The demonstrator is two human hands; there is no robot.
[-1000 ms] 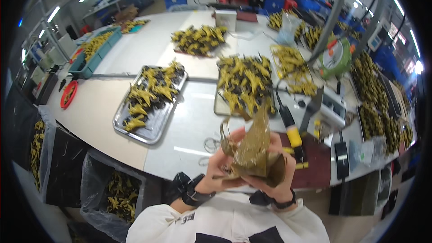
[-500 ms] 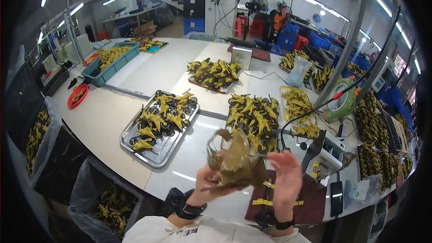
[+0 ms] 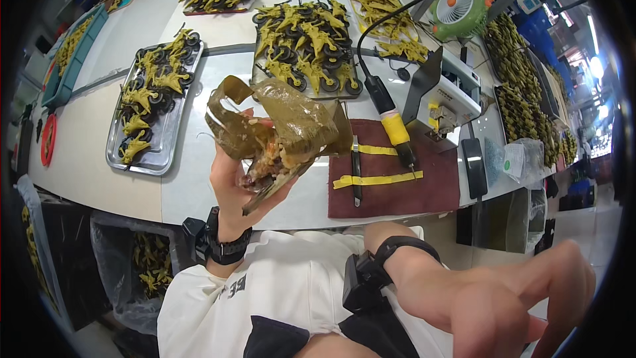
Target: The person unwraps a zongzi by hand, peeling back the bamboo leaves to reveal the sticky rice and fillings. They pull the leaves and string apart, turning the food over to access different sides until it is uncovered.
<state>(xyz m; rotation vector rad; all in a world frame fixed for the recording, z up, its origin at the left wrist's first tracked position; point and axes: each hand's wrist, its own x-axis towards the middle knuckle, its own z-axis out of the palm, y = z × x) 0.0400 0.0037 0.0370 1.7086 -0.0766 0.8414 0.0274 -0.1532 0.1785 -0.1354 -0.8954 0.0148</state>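
My left hand (image 3: 233, 185) holds up a leaf-wrapped rice dumpling (image 3: 291, 126) above the table's near edge. Its brown-green leaves are peeled apart, and the sticky filling shows between them. The fingers curl round its lower side, partly hidden by the leaves. At the lower right, away from the table, is my right hand (image 3: 490, 301). Its fingers are bent and spread apart, with nothing visible in them. Past the dumpling lies a dark red mat (image 3: 430, 202) with yellow strips (image 3: 377, 179) and a slim black cutter (image 3: 356, 176) across them.
A corded tool with a yellow grip (image 3: 395, 129) reaches over the mat. Metal trays (image 3: 173, 149) carry yellow-and-black wheeled parts (image 3: 308, 40). A grey machine (image 3: 457, 86), a green fan (image 3: 457, 10) and a black flat device (image 3: 474, 169) stand at the right. A plastic-lined bin (image 3: 112, 245) is below left.
The view has tilted down. My left hand has brought the dumpling nearer and its filling now shows. My right hand has moved from beside the dumpling to the lower right.
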